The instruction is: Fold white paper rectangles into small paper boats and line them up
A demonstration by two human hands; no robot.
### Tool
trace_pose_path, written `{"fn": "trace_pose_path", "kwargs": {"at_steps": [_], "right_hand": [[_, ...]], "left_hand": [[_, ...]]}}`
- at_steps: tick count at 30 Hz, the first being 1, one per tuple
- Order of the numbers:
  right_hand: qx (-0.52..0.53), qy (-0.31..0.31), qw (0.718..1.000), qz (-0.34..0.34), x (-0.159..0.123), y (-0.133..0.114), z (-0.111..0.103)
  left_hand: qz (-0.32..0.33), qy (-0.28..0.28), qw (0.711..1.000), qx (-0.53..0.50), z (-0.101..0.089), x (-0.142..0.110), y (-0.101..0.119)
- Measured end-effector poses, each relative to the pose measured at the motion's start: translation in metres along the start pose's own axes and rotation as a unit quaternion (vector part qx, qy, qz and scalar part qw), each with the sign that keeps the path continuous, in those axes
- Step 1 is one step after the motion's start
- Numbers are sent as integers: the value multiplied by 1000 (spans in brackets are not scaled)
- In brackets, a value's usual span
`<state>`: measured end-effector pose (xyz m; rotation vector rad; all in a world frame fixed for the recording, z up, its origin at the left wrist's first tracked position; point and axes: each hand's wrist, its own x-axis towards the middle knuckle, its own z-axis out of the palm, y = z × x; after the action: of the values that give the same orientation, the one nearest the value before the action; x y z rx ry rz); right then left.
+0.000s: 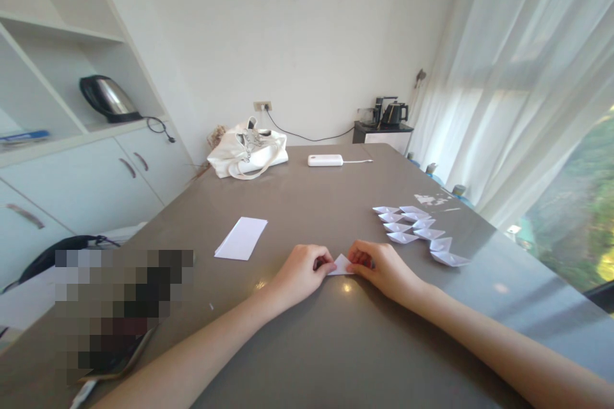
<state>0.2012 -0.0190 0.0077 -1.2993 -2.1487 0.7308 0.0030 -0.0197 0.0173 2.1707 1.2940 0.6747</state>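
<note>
Squarely between your hands: a small folded paper

You have the folded paper (341, 264) directly in front of you, in the gap between your left hand (307, 266) and your right hand (384, 266). Your left hand pinches its left corner between thumb and curled fingers; your right hand does the same at the right corner. What shows between your fingertips is a white triangle, its peak pointing away from you and its straight edge toward you. The two hands are close together but apart, with the paper bridging them low over the grey table (307, 348). Whether it rests flat on the surface or is slightly raised, you cannot tell from this angle.

Out past your left hand, well apart from it, lies a stack of white paper sheets (242, 238), slightly fanned at one edge. Beyond your right hand, off to the right, sit the white paper boats (428, 234), grouped in two slanting rows, the nearest one closest to your right forearm. Farther up the table, well out from both hands, are a white bag (221, 162) on the left and a white device (325, 160) with a short cable near the middle.
</note>
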Motion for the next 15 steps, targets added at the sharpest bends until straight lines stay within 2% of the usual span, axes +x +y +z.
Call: {"fn": "trace_pose_path", "kwargs": {"at_steps": [6,11,15], "right_hand": [[-33,4,999,9,1,-1,0],[-20,5,1000,5,2,-1,0],[1,11,1000,-22,1,1,1]], "left_hand": [[3,21,999,26,2,2,-4],[-13,17,1000,-6,4,2,-5],[18,11,1000,-7,4,1,-6]]}}
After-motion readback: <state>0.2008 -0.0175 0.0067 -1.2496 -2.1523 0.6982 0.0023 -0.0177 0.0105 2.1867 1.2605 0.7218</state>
